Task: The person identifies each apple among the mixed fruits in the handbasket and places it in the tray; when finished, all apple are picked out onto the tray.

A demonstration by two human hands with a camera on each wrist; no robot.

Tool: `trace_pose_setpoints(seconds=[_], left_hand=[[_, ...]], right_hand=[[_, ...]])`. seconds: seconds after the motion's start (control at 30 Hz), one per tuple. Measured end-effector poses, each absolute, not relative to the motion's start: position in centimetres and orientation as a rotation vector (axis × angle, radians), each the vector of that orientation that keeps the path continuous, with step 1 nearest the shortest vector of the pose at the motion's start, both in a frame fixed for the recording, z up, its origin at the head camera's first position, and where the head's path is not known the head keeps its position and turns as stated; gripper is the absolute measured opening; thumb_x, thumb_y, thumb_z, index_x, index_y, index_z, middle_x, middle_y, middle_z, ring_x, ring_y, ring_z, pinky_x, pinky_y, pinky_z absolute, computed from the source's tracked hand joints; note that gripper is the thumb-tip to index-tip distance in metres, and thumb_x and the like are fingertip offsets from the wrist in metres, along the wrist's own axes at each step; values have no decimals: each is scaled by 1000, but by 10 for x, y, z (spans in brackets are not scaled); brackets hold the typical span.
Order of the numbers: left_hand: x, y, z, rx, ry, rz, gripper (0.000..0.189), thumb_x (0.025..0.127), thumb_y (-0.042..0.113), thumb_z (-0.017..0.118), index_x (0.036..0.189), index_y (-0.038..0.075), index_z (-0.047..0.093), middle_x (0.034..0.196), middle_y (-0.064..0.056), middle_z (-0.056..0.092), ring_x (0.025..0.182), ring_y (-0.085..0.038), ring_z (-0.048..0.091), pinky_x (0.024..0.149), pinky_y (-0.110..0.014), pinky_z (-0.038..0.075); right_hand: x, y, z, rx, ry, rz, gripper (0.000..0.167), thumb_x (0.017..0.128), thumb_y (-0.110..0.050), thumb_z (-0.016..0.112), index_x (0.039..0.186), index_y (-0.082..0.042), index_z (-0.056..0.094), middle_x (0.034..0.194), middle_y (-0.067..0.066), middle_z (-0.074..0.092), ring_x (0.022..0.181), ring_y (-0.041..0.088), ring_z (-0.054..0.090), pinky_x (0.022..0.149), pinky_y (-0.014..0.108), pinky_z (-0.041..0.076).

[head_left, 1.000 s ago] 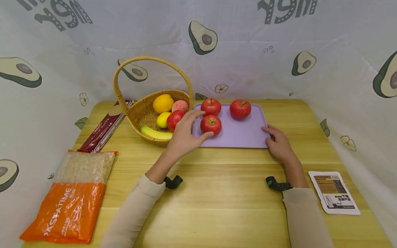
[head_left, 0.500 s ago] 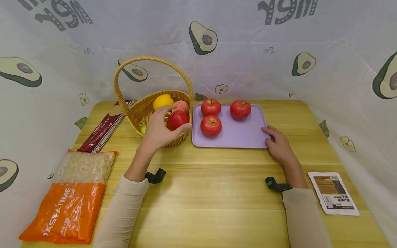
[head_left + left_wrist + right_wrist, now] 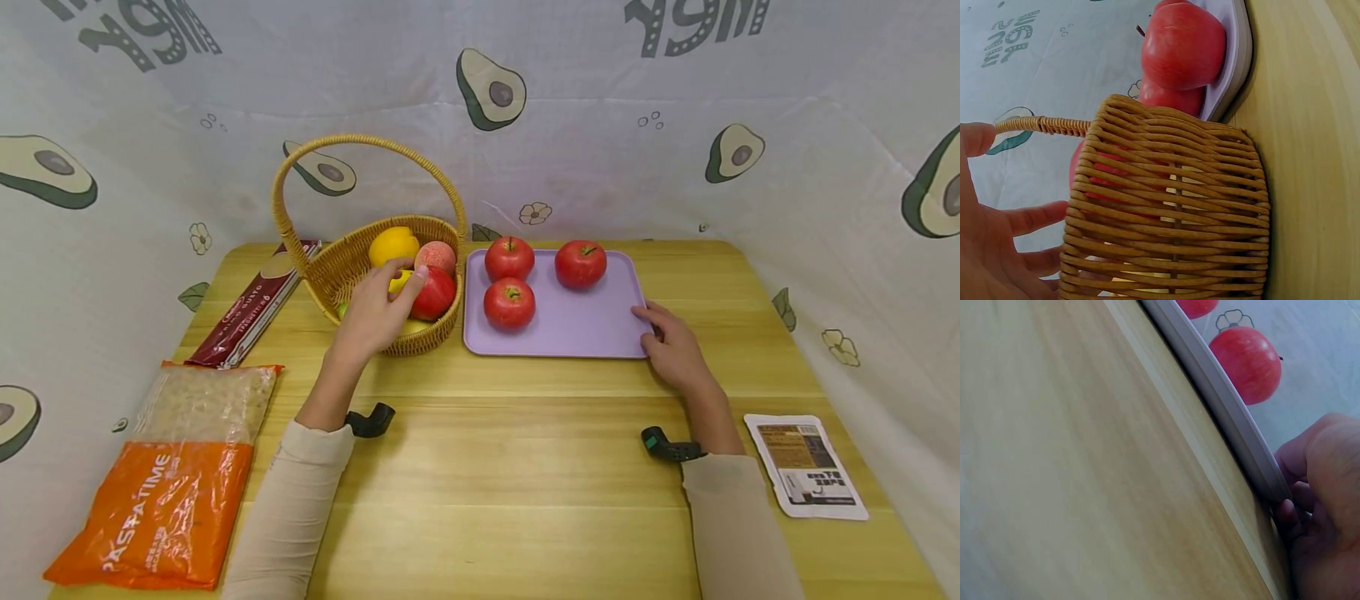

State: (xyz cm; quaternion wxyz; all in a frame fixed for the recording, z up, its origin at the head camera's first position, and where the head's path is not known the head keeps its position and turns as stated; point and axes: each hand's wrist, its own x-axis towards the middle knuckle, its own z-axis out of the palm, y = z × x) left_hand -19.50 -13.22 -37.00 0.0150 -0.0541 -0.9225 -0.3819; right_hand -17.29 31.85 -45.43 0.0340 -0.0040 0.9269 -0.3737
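Note:
My left hand (image 3: 375,312) is over the near side of the wicker basket (image 3: 322,283), thumb and fingers spread apart. Its thumb is beside a smooth red fruit (image 3: 437,293) in the basket; the left wrist view shows the fingers loose behind the wicker wall (image 3: 1166,206). A partly covered yellow fruit (image 3: 400,282), a large yellow fruit (image 3: 393,246) and a pink peach-like fruit (image 3: 435,257) are also inside. My right hand (image 3: 675,346) pinches the right edge of the lilac tray (image 3: 585,329), where three red apples (image 3: 510,304) sit.
An orange pasta bag (image 3: 172,500) and a dark red spaghetti packet (image 3: 251,312) are on the left of the wooden table (image 3: 510,467). A white-edged packet (image 3: 807,467) lies at the right. The basket's tall handle (image 3: 367,140) arches over the fruit.
My left hand has gone from beside the tray's apples leftward to the basket, passing around the red fruit, which now sits slightly further right. My right hand stays on the tray.

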Motion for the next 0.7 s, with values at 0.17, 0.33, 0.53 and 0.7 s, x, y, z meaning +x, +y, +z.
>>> trace_pose_setpoints(seconds=[0.17, 0.33, 0.53, 0.7], left_hand=[[-202, -133, -375, -132, -2936, -1157, 83, 97, 77, 37, 151, 16, 49, 147, -16, 55, 133, -38, 51, 110, -61, 42], [-209, -132, -382, -91, -2975, -1166, 80, 97, 73, 44, 153, 17, 47, 148, -15, 54, 138, -38, 47, 114, -63, 38], [-213, -130, -385, -104, -2983, -1171, 81, 96, 71, 48, 154, 15, 46, 151, -13, 53, 140, -37, 47, 116, -61, 38], [-217, -127, -385, -82, -3003, -1184, 82, 95, 72, 49, 155, 16, 45, 155, -11, 51, 141, -37, 46, 117, -59, 38]], right_hand=[[-172, 319, -454, -5, 2848, -1155, 52, 104, -6, 40, 155, 0, 42, 169, 24, 22, 153, 51, 21, 120, 68, 23], [-173, 320, -456, -1, 2847, -1148, 52, 104, -7, 39, 155, -1, 42, 169, 24, 22, 153, 52, 21, 120, 68, 23], [-173, 319, -455, -5, 2851, -1150, 51, 104, -7, 40, 155, 0, 42, 168, 25, 23, 153, 52, 22, 120, 69, 24], [-173, 320, -455, -24, 2857, -1160, 51, 104, -6, 40, 154, 2, 43, 167, 26, 24, 152, 52, 24, 119, 69, 26]])
